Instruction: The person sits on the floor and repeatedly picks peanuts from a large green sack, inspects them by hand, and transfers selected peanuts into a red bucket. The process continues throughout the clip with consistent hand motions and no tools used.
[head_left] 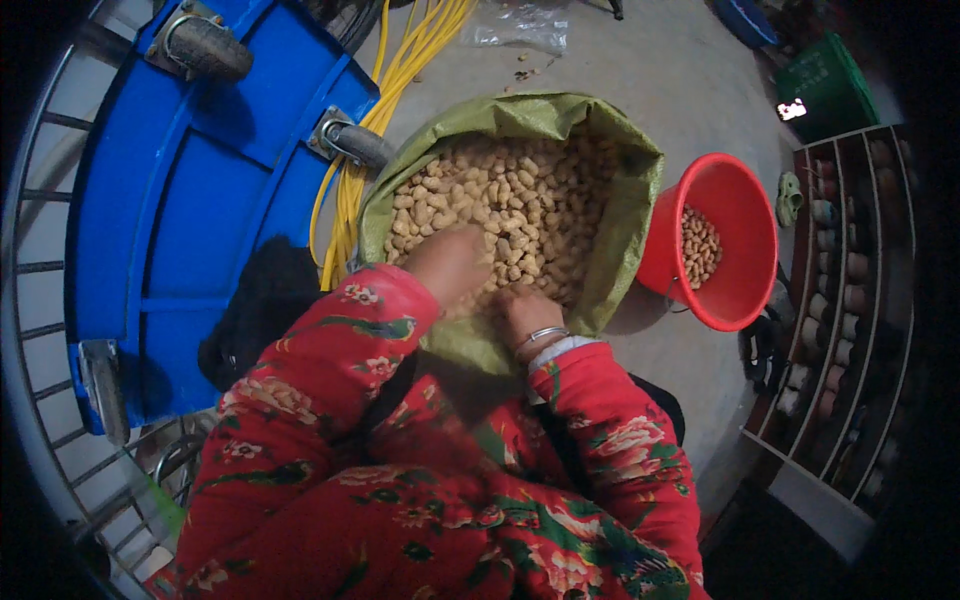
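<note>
A wide-mouthed green woven sack (628,225) stands before me, filled with unshelled peanuts (530,205). My left hand (450,262) is over the near left part of the peanuts, its fingers curled in and slightly blurred. Close beside it, at the near edge of the heap, my right hand (528,315) is also curled, with a silver bangle at the wrist. The fingertips of both hands are hidden, and I cannot make out what lies in them. A red bucket (655,245) to the right of the sack is tilted and holds some peanuts (700,248) at its bottom.
A blue cart (225,160) with caster wheels stands on its side at the left. Yellow hose or cable (385,100) runs behind the sack. Clear plastic (520,28) lies on the far floor. At the right are a shoe rack (840,290), a green crate (830,88) and a green clog (789,198).
</note>
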